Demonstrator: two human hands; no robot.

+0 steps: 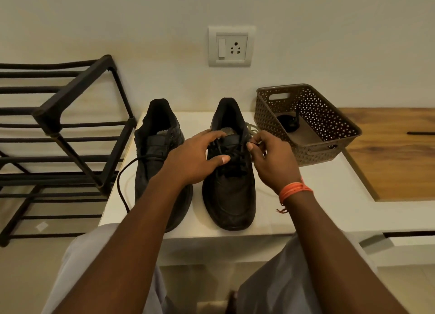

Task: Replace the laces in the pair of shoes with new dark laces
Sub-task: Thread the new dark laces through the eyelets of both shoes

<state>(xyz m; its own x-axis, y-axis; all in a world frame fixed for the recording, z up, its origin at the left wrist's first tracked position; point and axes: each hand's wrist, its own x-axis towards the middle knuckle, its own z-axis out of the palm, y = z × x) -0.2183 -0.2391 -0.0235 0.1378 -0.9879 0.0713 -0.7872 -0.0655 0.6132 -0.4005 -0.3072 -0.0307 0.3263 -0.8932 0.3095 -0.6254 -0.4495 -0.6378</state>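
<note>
On the white worktop (329, 196) in front of you, two black shoes stand side by side with their toes toward you and their heels toward the far wall. Your left hand (195, 159) rests over the near left side of the right shoe (229, 196), fingers curled at its tongue and the thumb stretched across the lacing, where it pinches a dark lace (235, 165) threaded through the eyelets. Your right hand (273, 158) sits just beside the shoe's right edge, its fingertips pinched round the other end of that lace near the top eyelets. An orange thread band (294, 191) circles your right wrist.

Just left of this shoe stands the left shoe (157, 149), partly hidden by your left forearm; a long dark lace (122, 184) trails out of it in a loop over the left edge of the worktop. A pale lace (253, 129) lies behind the right shoe, touching its far right side, between the shoe and the basket.

To the right, a brown perforated basket (334, 128) sits on the worktop near the wall, with a small dark bundle (288, 123) lying in its far left corner; what it is cannot be told. Beyond the basket the surface turns to wood (395, 153). At far left stands a black metal rack (70, 135), and a wall socket (231, 46) is fixed above the shoes.
</note>
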